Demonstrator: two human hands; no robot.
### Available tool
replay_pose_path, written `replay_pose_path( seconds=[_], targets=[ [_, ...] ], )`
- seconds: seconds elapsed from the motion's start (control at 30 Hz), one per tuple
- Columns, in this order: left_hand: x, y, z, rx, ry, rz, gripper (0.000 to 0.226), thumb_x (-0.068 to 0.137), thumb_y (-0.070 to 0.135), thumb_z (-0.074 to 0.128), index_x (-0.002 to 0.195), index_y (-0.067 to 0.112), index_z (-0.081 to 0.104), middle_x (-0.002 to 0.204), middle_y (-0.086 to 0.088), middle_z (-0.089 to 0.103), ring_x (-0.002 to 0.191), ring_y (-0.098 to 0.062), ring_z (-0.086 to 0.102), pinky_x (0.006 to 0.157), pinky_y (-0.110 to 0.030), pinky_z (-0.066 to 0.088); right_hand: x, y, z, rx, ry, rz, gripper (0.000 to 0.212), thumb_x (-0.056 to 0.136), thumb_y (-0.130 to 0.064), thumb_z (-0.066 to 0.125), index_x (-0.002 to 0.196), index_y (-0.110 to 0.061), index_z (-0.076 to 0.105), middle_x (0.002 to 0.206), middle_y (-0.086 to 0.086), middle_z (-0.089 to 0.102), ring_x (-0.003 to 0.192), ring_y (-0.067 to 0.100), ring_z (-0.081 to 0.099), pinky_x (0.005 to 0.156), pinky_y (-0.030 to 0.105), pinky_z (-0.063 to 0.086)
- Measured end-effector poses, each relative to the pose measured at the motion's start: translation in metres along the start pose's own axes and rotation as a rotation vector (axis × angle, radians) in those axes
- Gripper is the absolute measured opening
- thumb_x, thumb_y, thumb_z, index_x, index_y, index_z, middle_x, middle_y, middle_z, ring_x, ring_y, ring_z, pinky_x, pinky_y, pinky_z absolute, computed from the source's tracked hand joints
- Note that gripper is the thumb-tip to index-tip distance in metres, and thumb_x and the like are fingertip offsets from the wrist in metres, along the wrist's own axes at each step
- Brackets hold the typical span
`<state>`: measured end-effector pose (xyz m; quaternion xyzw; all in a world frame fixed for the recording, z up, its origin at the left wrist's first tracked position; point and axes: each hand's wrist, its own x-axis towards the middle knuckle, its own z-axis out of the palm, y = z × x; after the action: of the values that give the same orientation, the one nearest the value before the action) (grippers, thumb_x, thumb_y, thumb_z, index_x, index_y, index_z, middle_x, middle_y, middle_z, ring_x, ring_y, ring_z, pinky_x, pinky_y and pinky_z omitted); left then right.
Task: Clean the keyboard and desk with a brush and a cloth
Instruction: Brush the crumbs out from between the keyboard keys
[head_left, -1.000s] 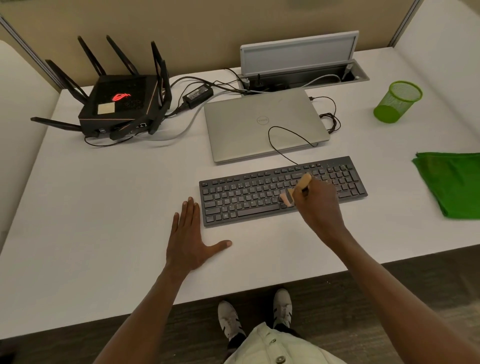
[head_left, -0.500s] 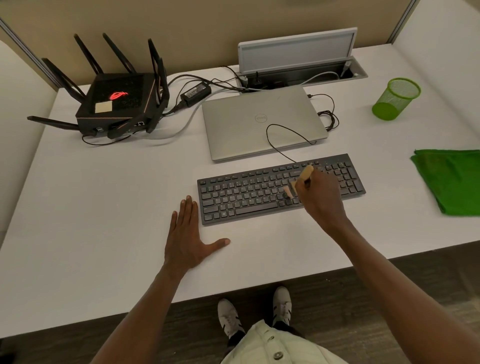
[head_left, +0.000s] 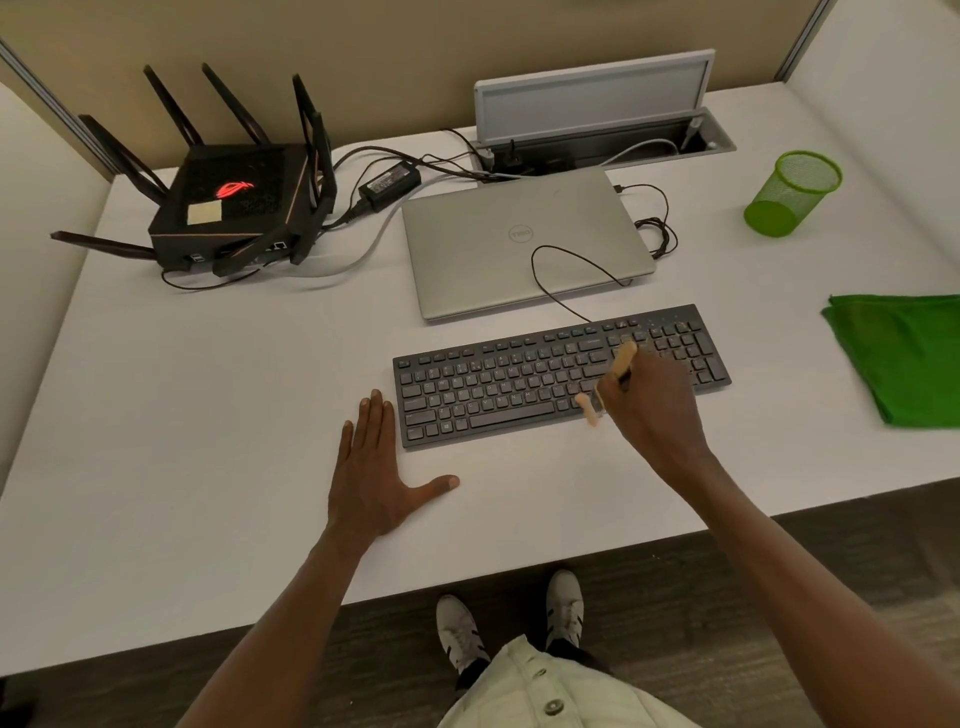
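Right hand (head_left: 652, 402) sweeps the wooden brush (head_left: 608, 382) nearer the black keyboard (head_left: 509, 382)'s front edge, grip clamped; left hand (head_left: 376, 475) lies flat, fingers apart, on smooth white table (head_left: 208, 415)

This is an office cubicle workstation. A white desk (head_left: 208, 415) is closed in by tan fabric partition panels (head_left: 389, 57) behind and at both sides. A flip-up power and cable box (head_left: 597, 130) is sunk into the desk just behind a closed silver laptop (head_left: 519, 244). Left of the laptop stands a black router (head_left: 234, 208) with antennas, right of it a green mesh pen cup (head_left: 792, 195), in front of it a wired black keyboard (head_left: 493, 384)
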<state>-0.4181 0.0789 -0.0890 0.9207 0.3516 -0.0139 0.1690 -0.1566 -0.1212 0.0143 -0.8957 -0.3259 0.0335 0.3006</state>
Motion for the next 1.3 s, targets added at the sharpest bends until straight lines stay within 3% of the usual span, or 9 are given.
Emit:
replay_pose_path(
  seconds=[0.1, 0.17, 0.43, 0.5, 0.73, 0.9, 1.03, 1.17, 1.3],
  targets=[
    [0.0, 0.0, 0.0, 0.008, -0.004, 0.003, 0.143, 0.063, 0.107, 0.029, 0.163, 0.01, -0.006, 0.169, -0.003, -0.02, 0.155, -0.014, -0.02, 0.128, -0.04, -0.005, 0.004, -0.004, -0.004, 0.036, 0.07, -0.007, 0.043, 0.099, -0.014, 0.045, 0.056, -0.011, 0.044, 0.045, 0.004, 0.048, 0.037, 0.012, 0.04, 0.039, 0.026, 0.032],
    [0.0, 0.0, 0.0, 0.011, -0.003, 0.003, 0.143, 0.063, 0.107, 0.028, 0.163, 0.01, -0.005, 0.169, -0.003, -0.02, 0.155, -0.014, -0.02, 0.128, -0.041, -0.004, 0.011, -0.01, -0.004, 0.081, 0.095, -0.011, 0.042, 0.098, -0.016, 0.045, 0.057, -0.014, 0.04, 0.045, 0.0, 0.045, 0.038, 0.008, 0.036, 0.04, 0.019, 0.028],
    [0.0, 0.001, -0.001, -0.009, -0.001, 0.004, 0.143, 0.064, 0.107, 0.03, 0.163, 0.01, -0.004, 0.17, -0.003, -0.018, 0.156, -0.014, -0.018, 0.128, -0.041, -0.002, -0.015, 0.005, 0.001, 0.073, 0.023, -0.047, 0.037, 0.098, -0.014, 0.05, 0.061, -0.014, 0.046, 0.047, -0.005, 0.046, 0.04, 0.01, 0.045, 0.043, 0.014, 0.03],
    [0.0, 0.0, -0.001, -0.005, -0.005, 0.002, 0.143, 0.064, 0.107, 0.029, 0.163, 0.01, -0.005, 0.17, -0.002, -0.019, 0.156, -0.013, -0.019, 0.128, -0.041, -0.003, -0.022, 0.007, -0.003, 0.033, 0.029, -0.039, 0.037, 0.097, -0.013, 0.052, 0.061, -0.016, 0.045, 0.047, -0.007, 0.045, 0.04, 0.009, 0.043, 0.045, 0.02, 0.031],
    [-0.001, 0.0, 0.0, 0.001, 0.005, 0.008, 0.142, 0.065, 0.106, 0.031, 0.163, 0.01, -0.004, 0.17, -0.003, -0.017, 0.157, -0.016, -0.016, 0.128, -0.042, -0.001, 0.003, 0.002, -0.012, 0.157, 0.105, -0.025, 0.032, 0.1, -0.014, 0.05, 0.068, -0.012, 0.051, 0.052, -0.008, 0.047, 0.046, 0.007, 0.047, 0.045, 0.012, 0.033],
    [-0.001, 0.001, 0.0, 0.008, 0.0, 0.008, 0.141, 0.066, 0.105, 0.032, 0.163, 0.01, -0.005, 0.169, -0.003, -0.018, 0.156, -0.015, -0.017, 0.128, -0.041, -0.002, 0.013, 0.002, -0.001, 0.121, 0.001, -0.104, 0.024, 0.099, -0.012, 0.052, 0.076, -0.009, 0.06, 0.057, -0.007, 0.054, 0.046, 0.001, 0.048, 0.046, 0.01, 0.035],
    [0.0, 0.001, 0.0, 0.004, -0.005, 0.0, 0.141, 0.065, 0.106, 0.031, 0.163, 0.011, -0.006, 0.169, -0.003, -0.019, 0.156, -0.015, -0.018, 0.128, -0.04, -0.004, 0.013, 0.02, -0.013, 0.017, -0.096, -0.183, 0.017, 0.094, -0.003, 0.055, 0.079, -0.005, 0.064, 0.062, -0.004, 0.056, 0.052, 0.008, 0.052, 0.048, 0.012, 0.03],
    [0.0, 0.0, 0.001, 0.008, -0.004, 0.0, 0.141, 0.065, 0.106, 0.031, 0.163, 0.011, -0.006, 0.169, -0.002, -0.02, 0.156, -0.014, -0.019, 0.128, -0.041, -0.003, 0.021, 0.032, -0.025, 0.05, -0.081, -0.242, 0.016, 0.093, 0.0, 0.055, 0.084, -0.004, 0.067, 0.073, 0.006, 0.068, 0.065, 0.017, 0.063, 0.059, 0.031, 0.051],
    [0.0, 0.0, 0.001, 0.0, 0.001, 0.001, 0.142, 0.065, 0.106, 0.033, 0.163, 0.011, -0.005, 0.169, -0.002, -0.019, 0.156, -0.014, -0.018, 0.128, -0.04, -0.003, 0.021, 0.016, -0.019, 0.109, -0.21, -0.408, 0.014, 0.092, 0.001, 0.059, 0.087, -0.007, 0.068, 0.077, -0.003, 0.067, 0.066, 0.005, 0.059, 0.06, 0.015, 0.047]
  ],
)
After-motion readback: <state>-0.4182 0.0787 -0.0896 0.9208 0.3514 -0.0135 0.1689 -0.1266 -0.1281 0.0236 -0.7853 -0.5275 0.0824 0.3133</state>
